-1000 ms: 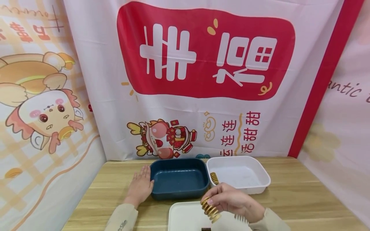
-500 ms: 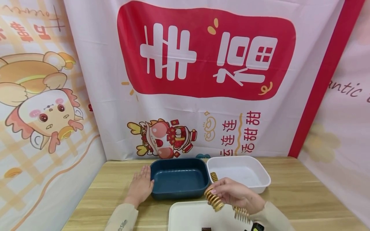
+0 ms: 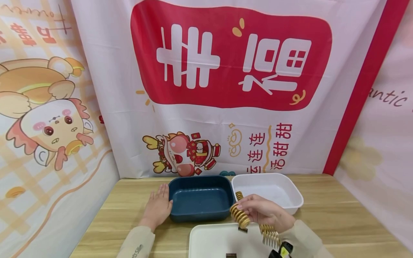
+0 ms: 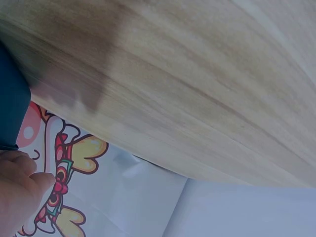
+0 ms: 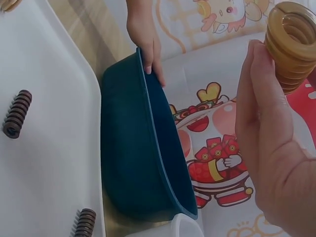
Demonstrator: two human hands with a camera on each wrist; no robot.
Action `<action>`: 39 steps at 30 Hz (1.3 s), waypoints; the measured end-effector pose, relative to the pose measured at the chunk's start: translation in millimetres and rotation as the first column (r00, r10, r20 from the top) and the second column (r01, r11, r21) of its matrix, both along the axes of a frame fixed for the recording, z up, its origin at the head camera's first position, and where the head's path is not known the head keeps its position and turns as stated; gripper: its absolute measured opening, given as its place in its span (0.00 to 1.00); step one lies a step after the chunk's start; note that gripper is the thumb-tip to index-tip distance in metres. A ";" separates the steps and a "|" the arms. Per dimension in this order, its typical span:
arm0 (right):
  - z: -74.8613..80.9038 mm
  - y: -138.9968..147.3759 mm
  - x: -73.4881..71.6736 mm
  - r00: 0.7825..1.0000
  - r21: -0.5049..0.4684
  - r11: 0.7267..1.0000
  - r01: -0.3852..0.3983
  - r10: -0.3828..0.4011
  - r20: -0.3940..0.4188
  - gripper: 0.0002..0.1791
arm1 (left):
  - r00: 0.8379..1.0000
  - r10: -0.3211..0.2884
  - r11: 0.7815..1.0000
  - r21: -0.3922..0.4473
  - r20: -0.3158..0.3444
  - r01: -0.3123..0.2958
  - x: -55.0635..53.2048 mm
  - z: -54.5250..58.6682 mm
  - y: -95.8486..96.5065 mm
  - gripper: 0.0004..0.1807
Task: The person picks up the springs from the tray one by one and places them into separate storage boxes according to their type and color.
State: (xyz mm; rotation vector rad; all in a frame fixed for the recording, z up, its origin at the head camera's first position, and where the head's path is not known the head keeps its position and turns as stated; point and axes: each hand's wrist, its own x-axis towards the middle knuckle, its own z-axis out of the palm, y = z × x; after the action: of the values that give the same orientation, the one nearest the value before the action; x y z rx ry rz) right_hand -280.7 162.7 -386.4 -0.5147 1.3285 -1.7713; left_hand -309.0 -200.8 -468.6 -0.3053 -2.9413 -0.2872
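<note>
My right hand (image 3: 266, 213) pinches a gold coil spring (image 3: 240, 216) above the cream tray (image 3: 206, 238), at the near side of the bins. In the right wrist view the thumb and fingers close on the gold spring (image 5: 292, 49), its end coil facing the camera. My left hand (image 3: 157, 207) rests at the left end of the dark blue bin (image 3: 201, 216), fingers extended along its wall. Another gold spring (image 3: 239, 195) lies in the left end of the white bin (image 3: 292, 209), partly hidden by my right hand.
On the tray lie a dark brown spring (image 5: 18, 114) and a second brown spring (image 5: 86, 223). More gold springs (image 3: 269, 235) sit below my right wrist, near a black and yellow object (image 3: 284, 249). The bins stand side by side before a printed cloth backdrop (image 3: 193, 118).
My right hand has lifted the gold spring slightly up and to the right, towards the bins. More of the springs on the tray now show. My left hand stays at the blue bin.
</note>
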 end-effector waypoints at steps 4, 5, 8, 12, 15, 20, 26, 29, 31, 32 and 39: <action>-2.4 1.2 -4.9 1.000 -0.008 1.000 -0.005 0.005 0.001 0.18 | 1.000 0.000 1.000 -0.001 0.004 0.000 -0.3 -0.2 -0.2 0.34; -2.9 1.7 -6.3 1.000 -0.015 1.000 -0.006 0.006 0.002 0.19 | 1.000 0.001 1.000 -0.001 0.005 -0.001 -0.3 -0.4 -0.2 0.34; -3.2 2.6 -9.8 1.000 -0.032 0.999 0.003 -0.003 0.008 0.20 | 1.000 0.001 1.000 0.004 -0.001 -0.001 -0.2 -0.8 -0.3 0.34; -2.1 3.2 -12.4 0.999 -0.020 0.999 0.036 -0.036 0.026 0.20 | 1.000 0.003 1.000 0.004 -0.010 -0.003 -0.6 -2.0 -0.3 0.34; -1.8 4.0 -14.3 0.997 0.000 0.998 0.062 -0.062 0.043 0.18 | 1.000 0.003 1.000 -0.006 -0.014 -0.003 -1.6 -3.4 -0.6 0.34; -4.4 6.7 -20.3 0.993 0.022 0.993 0.112 -0.113 0.037 0.17 | 1.000 0.006 1.000 -0.010 -0.017 -0.006 -2.9 -4.3 -1.2 0.34; -7.3 10.4 -29.7 0.981 0.061 0.979 0.193 -0.195 0.020 0.17 | 1.000 0.010 1.000 -0.008 -0.007 -0.010 -1.6 -2.0 -1.2 0.34; -9.5 12.3 -36.5 0.972 0.094 0.968 0.234 -0.233 -0.022 0.16 | 1.000 0.010 1.000 -0.008 -0.005 -0.010 -0.9 -1.2 -1.1 0.34; -11.5 13.8 -41.8 0.965 0.112 0.959 0.261 -0.257 -0.045 0.15 | 1.000 0.009 1.000 -0.007 -0.007 -0.009 -0.5 -1.2 -1.0 0.34; -12.6 14.5 -44.5 0.962 0.119 0.954 0.274 -0.270 -0.051 0.15 | 1.000 0.009 1.000 -0.008 -0.006 -0.009 -0.5 -1.3 -1.0 0.34; -20.0 20.4 -61.2 0.923 0.157 0.910 0.384 -0.383 -0.036 0.13 | 1.000 0.007 1.000 -0.006 -0.014 -0.008 -1.3 -2.9 -1.3 0.34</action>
State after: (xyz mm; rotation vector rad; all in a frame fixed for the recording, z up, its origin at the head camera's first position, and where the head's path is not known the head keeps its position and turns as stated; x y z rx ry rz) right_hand -342.0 183.1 -406.4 -0.1717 1.6459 -1.9497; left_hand -310.4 -202.1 -471.5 -0.2959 -2.9295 -0.2738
